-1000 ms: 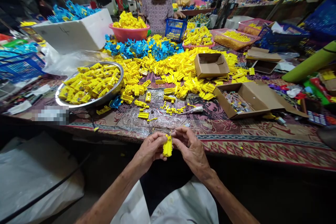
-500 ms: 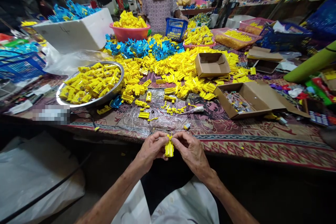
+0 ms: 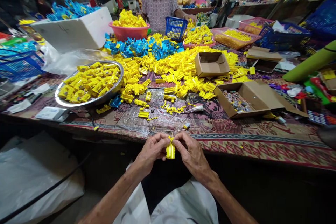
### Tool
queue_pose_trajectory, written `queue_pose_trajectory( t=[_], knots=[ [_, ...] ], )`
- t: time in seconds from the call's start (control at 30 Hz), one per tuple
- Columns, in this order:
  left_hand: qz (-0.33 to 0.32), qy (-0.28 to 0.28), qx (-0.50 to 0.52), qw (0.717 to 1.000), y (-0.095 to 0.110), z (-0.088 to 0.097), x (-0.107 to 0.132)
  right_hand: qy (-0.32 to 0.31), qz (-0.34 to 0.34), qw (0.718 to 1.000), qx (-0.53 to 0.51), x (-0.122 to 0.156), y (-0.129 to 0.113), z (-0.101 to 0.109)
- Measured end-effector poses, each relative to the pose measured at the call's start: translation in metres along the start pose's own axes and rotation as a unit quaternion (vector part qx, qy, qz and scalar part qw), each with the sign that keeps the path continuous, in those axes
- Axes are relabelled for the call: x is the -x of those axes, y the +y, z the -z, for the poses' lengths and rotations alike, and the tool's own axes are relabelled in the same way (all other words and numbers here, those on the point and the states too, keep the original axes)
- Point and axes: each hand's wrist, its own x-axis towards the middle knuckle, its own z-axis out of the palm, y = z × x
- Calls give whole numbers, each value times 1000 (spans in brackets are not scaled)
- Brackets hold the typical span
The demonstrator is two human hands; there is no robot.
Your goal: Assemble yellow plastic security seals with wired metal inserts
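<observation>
Patterned cloth-covered surface (image 3: 252, 143), heaped with loose yellow plastic parts (image 3: 168, 73); one ribbed yellow plastic part (image 3: 170, 151) held clear of the heap, clenched between left grip (image 3: 153, 150) and right grip (image 3: 193, 154), apparently steadied for close fingerwork.

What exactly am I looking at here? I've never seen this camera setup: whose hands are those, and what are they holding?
There is no machine: these are a person's own bare hands, the left hand and right hand, filmed by one head-worn camera looking forward and down. Together they hold a yellow plastic part. Ahead, a patterned cloth covers the table, bearing heaps of yellow parts, a steel tray, blue plastic parts and a cardboard box. A co-worker is across the table.
</observation>
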Motion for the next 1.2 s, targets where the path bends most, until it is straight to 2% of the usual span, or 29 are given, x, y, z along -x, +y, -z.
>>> queue_pose_trajectory(
  t=[0.13, 0.23, 0.37, 0.63, 0.77, 0.97, 1.2],
  knots=[
    [-2, 9, 4, 1000, -2, -2, 1, 5, 21, 999, 25, 3, 2, -1],
    [0, 14, 10, 1000, -2, -4, 2, -1, -23, 1000, -12, 3, 2, 0],
    [-4, 7, 18, 1000, 0, -5, 3, -5, -92, 990, -111, 1, 0, 1],
    [-30, -17, -8, 999, -1, -5, 4, 3, -166, 946, -280, -1, 0, -3],
    [-46, -26, -24, 998, -2, -5, 4, -21, -182, 920, -348, 0, -2, -1],
    [-21, -53, 29, 998, 1, -5, 4, 3, -164, 930, -328, -2, 0, -4],
    [-10, -54, 83, 995, 1, -3, 2, -16, -185, 909, -374, 1, 10, -9]
  ],
)
